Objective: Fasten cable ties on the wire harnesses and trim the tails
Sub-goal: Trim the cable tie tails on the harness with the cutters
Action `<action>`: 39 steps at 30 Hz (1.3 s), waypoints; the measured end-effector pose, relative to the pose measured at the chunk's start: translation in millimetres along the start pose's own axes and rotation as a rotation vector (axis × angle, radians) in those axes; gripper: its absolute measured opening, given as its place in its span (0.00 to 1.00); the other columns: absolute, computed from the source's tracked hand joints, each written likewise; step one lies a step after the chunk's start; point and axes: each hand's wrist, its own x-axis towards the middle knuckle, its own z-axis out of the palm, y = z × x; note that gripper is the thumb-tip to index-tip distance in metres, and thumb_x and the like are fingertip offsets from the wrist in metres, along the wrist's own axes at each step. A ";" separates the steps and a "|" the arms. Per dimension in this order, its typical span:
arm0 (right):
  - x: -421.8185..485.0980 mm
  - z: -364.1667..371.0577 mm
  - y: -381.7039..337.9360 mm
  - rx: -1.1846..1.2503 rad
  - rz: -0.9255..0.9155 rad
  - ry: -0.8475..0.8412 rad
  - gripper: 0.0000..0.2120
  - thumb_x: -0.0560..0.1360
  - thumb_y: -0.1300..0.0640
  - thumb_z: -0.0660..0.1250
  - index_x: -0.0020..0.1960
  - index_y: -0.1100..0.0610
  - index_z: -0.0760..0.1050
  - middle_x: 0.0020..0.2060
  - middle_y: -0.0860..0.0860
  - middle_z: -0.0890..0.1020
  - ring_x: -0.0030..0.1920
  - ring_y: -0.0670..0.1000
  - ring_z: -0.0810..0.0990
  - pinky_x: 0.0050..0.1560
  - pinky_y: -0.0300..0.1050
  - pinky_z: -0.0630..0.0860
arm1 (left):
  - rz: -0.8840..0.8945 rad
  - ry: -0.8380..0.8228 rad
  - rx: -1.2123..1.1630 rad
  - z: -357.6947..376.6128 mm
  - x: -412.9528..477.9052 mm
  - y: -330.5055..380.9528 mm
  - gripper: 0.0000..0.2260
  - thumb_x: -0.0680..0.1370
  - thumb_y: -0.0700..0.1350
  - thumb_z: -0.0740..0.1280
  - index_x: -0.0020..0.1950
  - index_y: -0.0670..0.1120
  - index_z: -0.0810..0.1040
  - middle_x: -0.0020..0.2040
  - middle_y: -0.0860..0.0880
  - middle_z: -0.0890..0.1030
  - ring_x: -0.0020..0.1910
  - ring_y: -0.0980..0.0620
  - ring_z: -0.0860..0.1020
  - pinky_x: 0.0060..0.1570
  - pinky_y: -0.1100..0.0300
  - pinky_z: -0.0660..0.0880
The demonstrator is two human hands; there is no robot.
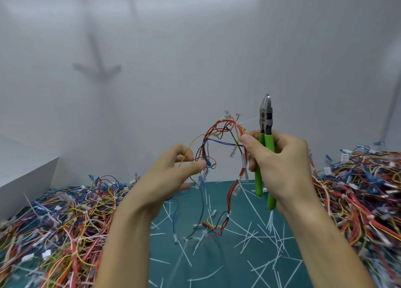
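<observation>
A multicoloured wire harness (219,133) arches in the air between my two hands, its red tail hanging down to the green mat. My left hand (171,175) pinches the harness's left side between thumb and fingers. My right hand (280,166) grips green-handled cutters (265,140), jaws pointing up and closed, and also pinches the harness's right side with thumb and forefinger. A white cable tie (248,121) wraps the harness near the top, its thin tail running right to the cutter jaws. Several unused white ties (270,221) hang from under my right palm.
Large heaps of wire harnesses lie on the left (56,218) and right (364,188) of the green cutting mat (227,261). Cut white tie tails (256,235) litter the mat. A white box (23,170) stands at far left; a white wall is behind.
</observation>
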 end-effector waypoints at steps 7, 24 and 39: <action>-1.8 1.6 -0.3 0.001 -0.040 -0.003 0.08 0.76 0.55 0.72 0.39 0.55 0.81 0.25 0.46 0.77 0.28 0.46 0.74 0.32 0.46 0.76 | -0.081 0.174 0.009 8.1 5.7 -4.7 0.11 0.76 0.46 0.73 0.49 0.48 0.71 0.59 0.44 0.70 0.52 0.48 0.78 0.46 0.51 0.83; -7.6 9.0 -1.5 -0.052 -0.060 -0.186 0.06 0.74 0.55 0.73 0.39 0.54 0.81 0.26 0.49 0.76 0.30 0.47 0.72 0.34 0.50 0.73 | 0.087 0.071 -0.348 21.6 -3.3 23.3 0.12 0.77 0.54 0.68 0.49 0.47 0.85 0.51 0.52 0.85 0.48 0.52 0.85 0.47 0.60 0.81; -6.2 3.6 -3.2 -0.348 -0.086 -0.385 0.22 0.73 0.31 0.62 0.43 0.50 0.78 0.33 0.53 0.81 0.34 0.50 0.80 0.38 0.50 0.75 | 0.133 0.110 -0.379 20.2 -4.7 24.9 0.08 0.77 0.45 0.69 0.40 0.50 0.87 0.44 0.52 0.86 0.46 0.58 0.83 0.47 0.59 0.77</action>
